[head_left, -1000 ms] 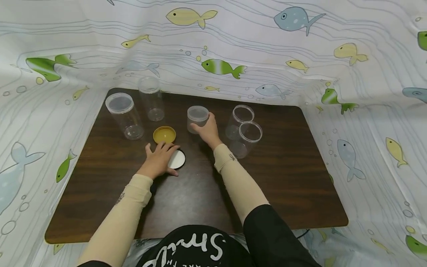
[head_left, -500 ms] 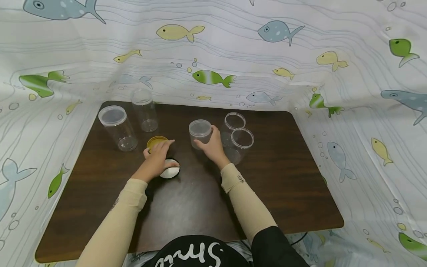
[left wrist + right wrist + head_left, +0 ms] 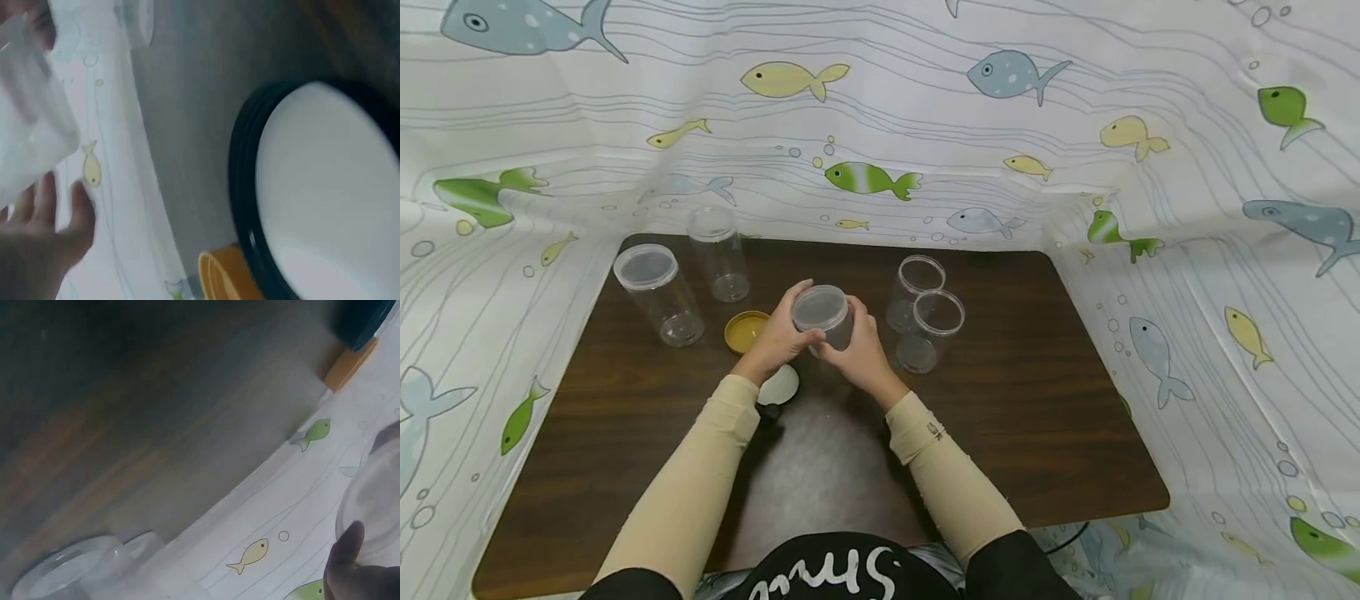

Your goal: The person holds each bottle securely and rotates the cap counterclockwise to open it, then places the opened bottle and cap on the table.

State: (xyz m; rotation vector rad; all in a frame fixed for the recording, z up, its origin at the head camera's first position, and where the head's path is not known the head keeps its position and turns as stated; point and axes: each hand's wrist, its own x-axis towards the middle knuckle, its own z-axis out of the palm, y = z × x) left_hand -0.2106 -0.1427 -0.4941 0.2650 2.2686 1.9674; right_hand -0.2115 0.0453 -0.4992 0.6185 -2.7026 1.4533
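Both hands are at a short clear plastic jar (image 3: 831,321) with a translucent lid (image 3: 820,307), in front of the person. My right hand (image 3: 861,354) grips its right side, thumb toward the front. My left hand (image 3: 781,335) holds it from the left, fingers behind and thumb in front. The left wrist view shows the jar (image 3: 31,125) at the left edge; the right wrist view shows the lid (image 3: 375,506) with a thumb at its rim. Below the left wrist lies a black-rimmed lid with a white face (image 3: 780,385), and beside it a yellow lid (image 3: 743,332), partly hidden by the left hand.
Two tall lidded clear jars (image 3: 658,296) (image 3: 721,254) stand at the back left of the brown table (image 3: 1015,417). To the right of the hands stand two open clear jars (image 3: 934,329) (image 3: 917,287). A fish-patterned curtain (image 3: 925,108) surrounds the table.
My left hand has moved from over the yellow and black-rimmed lids to the jar. My right hand has brought the jar left and nearer. The head view has tilted slightly.
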